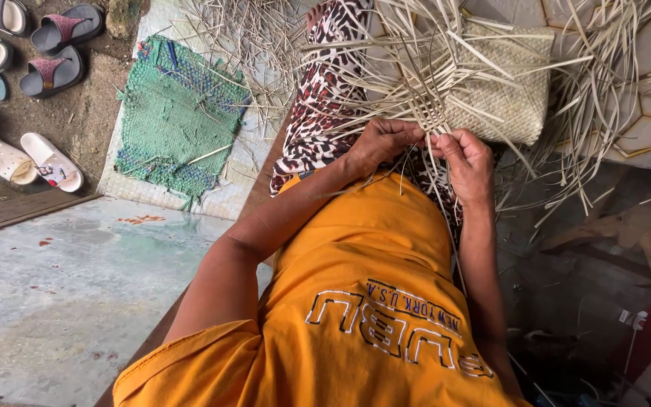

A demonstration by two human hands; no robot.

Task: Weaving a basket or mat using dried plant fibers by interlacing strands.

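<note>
From the head view I see my left hand (384, 141) and right hand (467, 160) side by side at upper centre, both curled closed, pinching pale straw strips (416, 90) at the unfinished edge of a woven basket (508, 94). The basket lies just above my hands, toward the upper right. Loose strips fan out all around, crossing over my fingers and a spotted cloth (318, 113). A green mat (175, 117) sits at upper left. Further left I count seven sandals (50, 162) on the dirt. My orange shirt (356, 301) fills the lower centre.
</note>
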